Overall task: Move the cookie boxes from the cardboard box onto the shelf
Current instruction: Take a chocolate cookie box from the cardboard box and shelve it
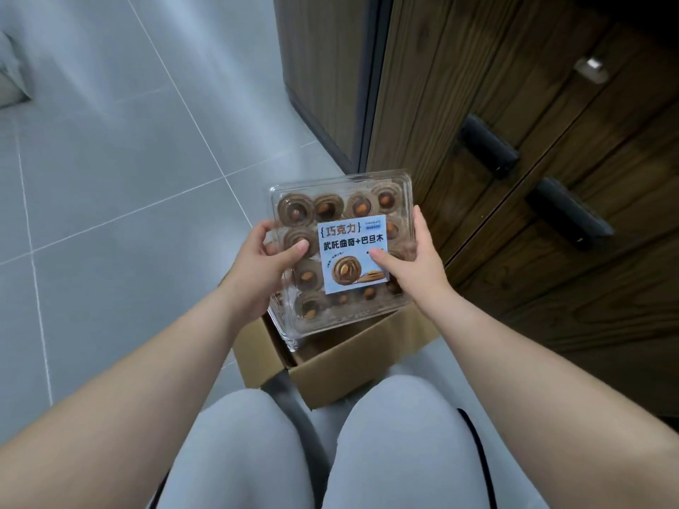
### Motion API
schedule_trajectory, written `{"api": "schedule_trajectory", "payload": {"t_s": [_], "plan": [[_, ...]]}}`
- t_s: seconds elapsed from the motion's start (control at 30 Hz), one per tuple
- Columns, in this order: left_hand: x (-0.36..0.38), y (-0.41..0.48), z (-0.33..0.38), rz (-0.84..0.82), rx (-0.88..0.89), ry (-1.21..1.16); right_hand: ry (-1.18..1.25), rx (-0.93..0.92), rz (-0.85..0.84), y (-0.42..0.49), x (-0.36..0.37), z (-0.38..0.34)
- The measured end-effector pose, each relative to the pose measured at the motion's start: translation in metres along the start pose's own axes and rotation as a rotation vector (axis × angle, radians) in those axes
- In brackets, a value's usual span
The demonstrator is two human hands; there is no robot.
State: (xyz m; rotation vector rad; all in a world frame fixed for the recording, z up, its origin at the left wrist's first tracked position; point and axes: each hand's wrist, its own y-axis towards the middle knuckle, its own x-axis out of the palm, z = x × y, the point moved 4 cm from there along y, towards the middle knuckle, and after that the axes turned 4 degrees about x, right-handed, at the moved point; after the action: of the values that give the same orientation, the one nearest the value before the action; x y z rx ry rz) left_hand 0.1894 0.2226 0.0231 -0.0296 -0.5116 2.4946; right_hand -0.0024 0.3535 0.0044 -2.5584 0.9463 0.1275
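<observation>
A clear plastic cookie box (341, 211) with chocolate almond cookies and a pale blue label is held up above the open cardboard box (352, 365) on the floor. My left hand (262, 268) grips its left edge with the thumb on the lid. On the right edge, my right hand (415, 262) holds it, thumb resting on the label. The box tilts slightly towards me. What lies inside the cardboard box is hidden behind the cookie box and my hands.
A dark wooden cabinet (514, 141) with black handles (488, 146) stands to the right, close to the cardboard box. Grey floor tiles (128, 159) stretch to the left. My knees (330, 446) in light trousers are at the bottom of the view.
</observation>
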Motion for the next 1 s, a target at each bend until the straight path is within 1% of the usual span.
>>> {"api": "schedule_trajectory", "payload": {"t_s": [0.1,0.2,0.3,0.37,0.53,0.7,0.87,1.0], "plan": [[0.004,-0.015,0.034,0.062,-0.041,0.007,0.047,0.028,-0.012,-0.017,-0.006,-0.034],[0.006,-0.038,0.077,0.096,-0.091,0.073,0.023,0.074,0.006,-0.047,-0.014,-0.077],[0.008,-0.072,0.13,0.066,-0.159,0.1,0.018,0.111,0.023,-0.087,-0.032,-0.13],[0.01,-0.099,0.169,0.037,-0.169,0.109,0.035,0.132,0.025,-0.119,-0.046,-0.17],[0.024,-0.174,0.259,-0.02,-0.076,0.128,0.079,0.127,0.078,-0.21,-0.082,-0.255],[0.048,-0.242,0.312,-0.127,0.052,0.163,0.078,0.07,0.237,-0.302,-0.116,-0.301],[0.107,-0.312,0.338,-0.288,0.155,0.207,0.171,0.044,0.465,-0.404,-0.17,-0.305],[0.182,-0.368,0.344,-0.42,0.273,0.26,0.187,0.056,0.602,-0.471,-0.237,-0.288]]}}
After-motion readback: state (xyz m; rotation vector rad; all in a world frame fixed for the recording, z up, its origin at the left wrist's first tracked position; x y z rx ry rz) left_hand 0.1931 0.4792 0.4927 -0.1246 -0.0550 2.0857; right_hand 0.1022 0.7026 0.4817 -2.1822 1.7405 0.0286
